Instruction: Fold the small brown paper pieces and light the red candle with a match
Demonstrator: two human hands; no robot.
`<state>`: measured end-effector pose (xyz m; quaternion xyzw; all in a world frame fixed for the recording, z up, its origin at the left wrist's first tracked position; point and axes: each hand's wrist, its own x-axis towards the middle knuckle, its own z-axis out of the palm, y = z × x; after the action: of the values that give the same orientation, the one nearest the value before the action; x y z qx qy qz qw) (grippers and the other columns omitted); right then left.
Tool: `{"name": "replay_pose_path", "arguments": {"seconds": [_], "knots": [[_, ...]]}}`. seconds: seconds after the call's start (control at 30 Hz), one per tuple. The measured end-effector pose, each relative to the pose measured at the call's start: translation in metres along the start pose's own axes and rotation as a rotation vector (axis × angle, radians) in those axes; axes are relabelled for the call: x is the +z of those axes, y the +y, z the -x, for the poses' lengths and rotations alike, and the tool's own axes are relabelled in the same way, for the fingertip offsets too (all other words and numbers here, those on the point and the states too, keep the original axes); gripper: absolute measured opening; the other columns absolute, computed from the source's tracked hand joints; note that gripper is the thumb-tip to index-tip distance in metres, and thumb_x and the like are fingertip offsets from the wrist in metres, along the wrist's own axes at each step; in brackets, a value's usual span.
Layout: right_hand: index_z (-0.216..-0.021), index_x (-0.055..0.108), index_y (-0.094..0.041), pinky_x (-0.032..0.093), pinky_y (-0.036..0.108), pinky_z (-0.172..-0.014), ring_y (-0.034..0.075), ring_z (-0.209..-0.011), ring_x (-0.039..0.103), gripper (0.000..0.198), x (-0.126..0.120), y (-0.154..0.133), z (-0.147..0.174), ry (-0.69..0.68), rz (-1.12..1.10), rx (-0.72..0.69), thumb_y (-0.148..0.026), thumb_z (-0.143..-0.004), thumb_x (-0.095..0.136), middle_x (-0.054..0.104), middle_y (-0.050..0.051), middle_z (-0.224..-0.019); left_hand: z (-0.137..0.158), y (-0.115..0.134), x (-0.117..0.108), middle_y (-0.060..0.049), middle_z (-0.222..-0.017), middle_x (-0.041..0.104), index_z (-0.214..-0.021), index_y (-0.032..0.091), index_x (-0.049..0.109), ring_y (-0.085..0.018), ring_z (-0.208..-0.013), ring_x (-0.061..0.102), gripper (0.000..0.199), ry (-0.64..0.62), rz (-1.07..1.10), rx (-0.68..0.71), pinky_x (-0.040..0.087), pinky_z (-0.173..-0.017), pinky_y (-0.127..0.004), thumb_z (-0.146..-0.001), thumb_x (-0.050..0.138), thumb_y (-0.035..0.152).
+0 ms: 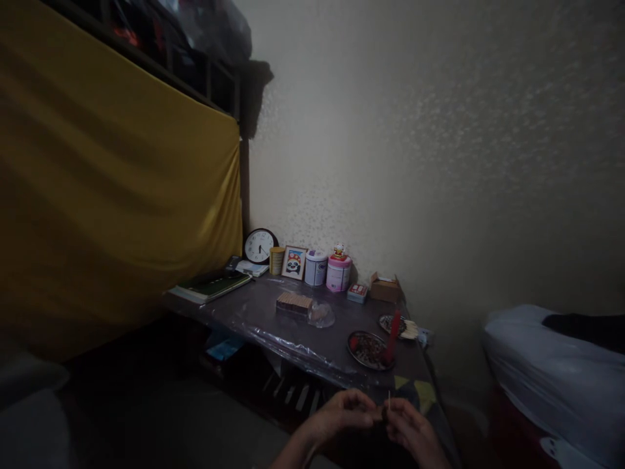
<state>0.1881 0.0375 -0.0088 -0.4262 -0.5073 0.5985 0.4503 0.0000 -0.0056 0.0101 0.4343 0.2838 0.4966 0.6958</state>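
My left hand (342,413) and my right hand (407,423) meet at the bottom of the view, just in front of the low table (254,312). Their fingertips pinch together around a small dark item, too dim to identify. A thin pale stick (389,398) stands upright from between my right fingers. Just beyond my hands, a round metal dish (367,350) sits on the table with a red candle (392,335) leaning in it. Behind it lies a second small dish (390,322) with a bundle of pale sticks (410,329).
Along the wall stand a clock (259,245), a yellow tin (277,260), a framed picture (294,262), a white jar (316,268), a pink jar (338,272) and small boxes (384,287). Books (212,287) lie left. Yellow cloth (112,195) hangs left; a white-covered bundle (547,365) sits right.
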Motion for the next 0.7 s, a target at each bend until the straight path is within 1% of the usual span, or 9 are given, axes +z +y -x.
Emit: {"name": "replay_pose_path", "arguments": {"seconds": [0.27, 0.5, 0.6, 0.7], "knots": [[-0.068, 0.066, -0.021, 0.05, 0.025, -0.056, 0.014, -0.058, 0.061, 0.028, 0.005, -0.01, 0.006, 0.027, 0.085, -0.009, -0.042, -0.053, 0.077, 0.064, -0.003, -0.064, -0.003, -0.003, -0.002, 0.0, -0.072, 0.059, -0.081, 0.014, 0.066, -0.011, -0.062, 0.052, 0.037, -0.007, -0.003, -0.015, 0.038, -0.067, -0.029, -0.05, 0.081, 0.027], [-0.066, 0.066, -0.021, 0.05, 0.024, -0.058, 0.013, -0.059, 0.061, 0.026, 0.006, -0.01, 0.006, 0.037, 0.077, 0.005, -0.04, -0.052, 0.077, 0.064, -0.004, -0.065, -0.005, -0.007, -0.005, 0.001, -0.069, 0.061, -0.081, 0.014, 0.068, -0.01, -0.06, 0.052, 0.036, 0.0, 0.02, -0.017, 0.036, -0.064, -0.025, -0.049, 0.081, 0.023], [-0.066, 0.066, -0.021, 0.049, 0.023, -0.057, 0.013, -0.059, 0.06, 0.024, 0.005, -0.01, 0.005, 0.015, 0.072, -0.01, -0.04, -0.054, 0.077, 0.063, -0.004, -0.064, -0.006, -0.009, -0.006, 0.0, -0.071, 0.063, -0.082, 0.014, 0.069, -0.01, -0.063, 0.053, 0.036, 0.0, 0.029, -0.015, 0.037, -0.066, -0.025, -0.049, 0.082, 0.022], [-0.065, 0.066, -0.021, 0.049, 0.022, -0.056, 0.012, -0.057, 0.059, 0.025, 0.005, -0.01, 0.005, 0.003, 0.056, -0.014, -0.039, -0.054, 0.077, 0.063, -0.005, -0.063, -0.006, -0.009, -0.006, -0.001, -0.074, 0.064, -0.083, 0.015, 0.069, -0.011, -0.066, 0.054, 0.037, 0.002, 0.038, -0.009, 0.038, -0.07, -0.026, -0.049, 0.082, 0.021]]}}
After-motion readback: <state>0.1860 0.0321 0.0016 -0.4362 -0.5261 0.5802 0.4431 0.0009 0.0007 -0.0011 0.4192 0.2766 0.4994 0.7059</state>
